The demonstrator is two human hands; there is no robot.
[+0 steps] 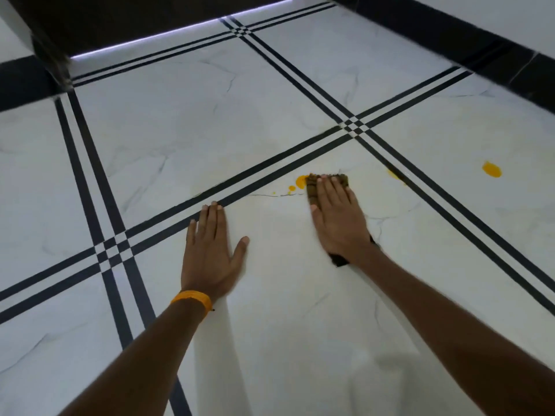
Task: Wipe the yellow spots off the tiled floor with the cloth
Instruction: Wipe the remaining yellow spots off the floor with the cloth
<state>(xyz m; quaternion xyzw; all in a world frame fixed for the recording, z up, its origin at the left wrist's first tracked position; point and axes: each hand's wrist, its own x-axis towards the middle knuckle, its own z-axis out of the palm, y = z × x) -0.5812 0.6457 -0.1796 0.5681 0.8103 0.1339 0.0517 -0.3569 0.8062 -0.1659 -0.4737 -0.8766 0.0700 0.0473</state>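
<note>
My right hand (338, 219) lies flat on a brown cloth (312, 187), pressing it onto the white tiled floor (270, 310); the cloth shows beyond my fingertips and behind my wrist. Just left of the cloth's far edge is a yellow spot (301, 181), with smaller yellow drops (291, 188) trailing left of it. A bigger yellow spot (491, 169) sits far to the right, and a faint yellow smear (394, 174) lies on the black stripe between. My left hand (210, 247) rests flat on the tile, fingers spread, holding nothing; its wrist has an orange band.
Double black stripes (270, 163) cross the white marble tiles in a grid. A black skirting (480, 40) runs along the wall at the far right. A dark cabinet base with a lit strip (150, 40) stands at the far left.
</note>
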